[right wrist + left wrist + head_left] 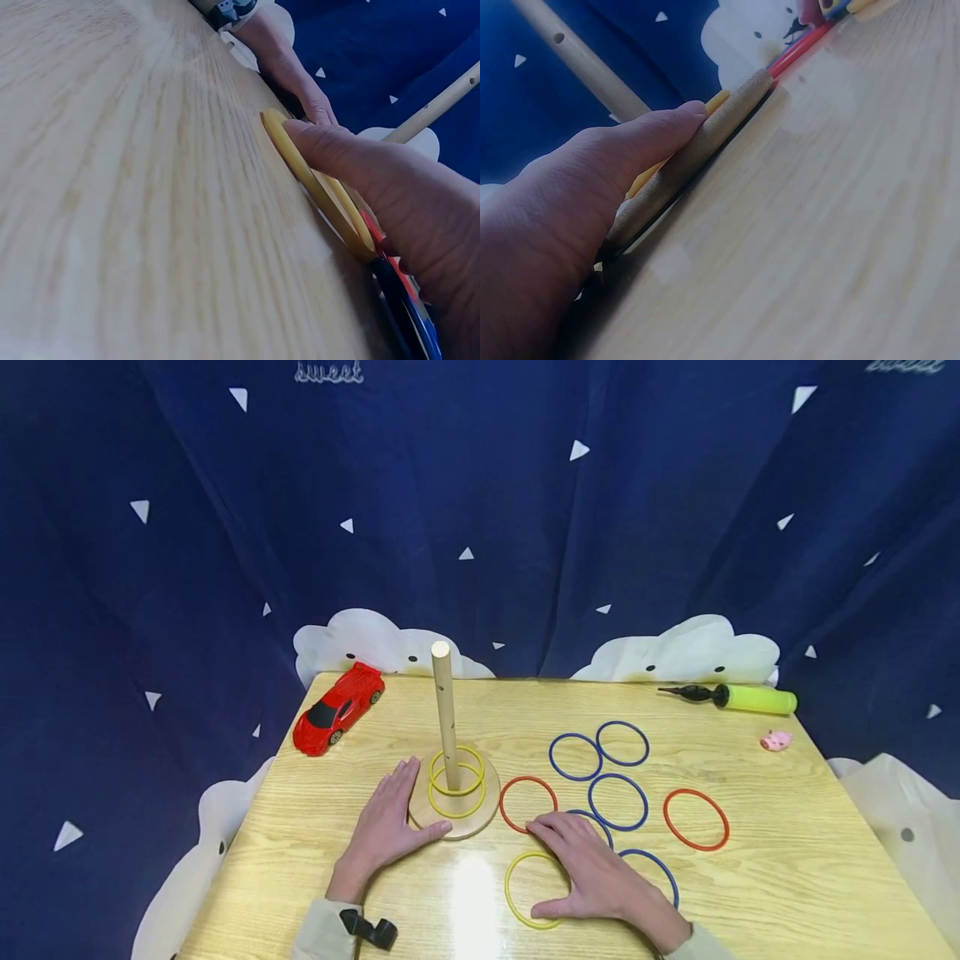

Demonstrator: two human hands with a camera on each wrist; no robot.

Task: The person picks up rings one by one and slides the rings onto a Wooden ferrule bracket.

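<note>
In the head view my left hand (388, 827) is at a round wooden base (491, 797), its extended fingers along the left side. The left thumb rests on the base's front edge, as the left wrist view shows. From the base rises a wooden post (446, 718) with two yellow rings (457, 792) around it. My right hand (596, 868) spreads over a loose yellow ring (507, 885), the thumb right at its rim in the right wrist view. The right fingertips overlap the lower edge of a red ring (501, 804). Part of the yellow ring is hidden by the hand.
Several blue rings (618, 827) lie right of the post, partly under my right arm. Another red ring (727, 831) is farther right. A red toy car (337, 710) stands back left. A green pump (761, 699) and a pink pig toy (776, 741) lie back right.
</note>
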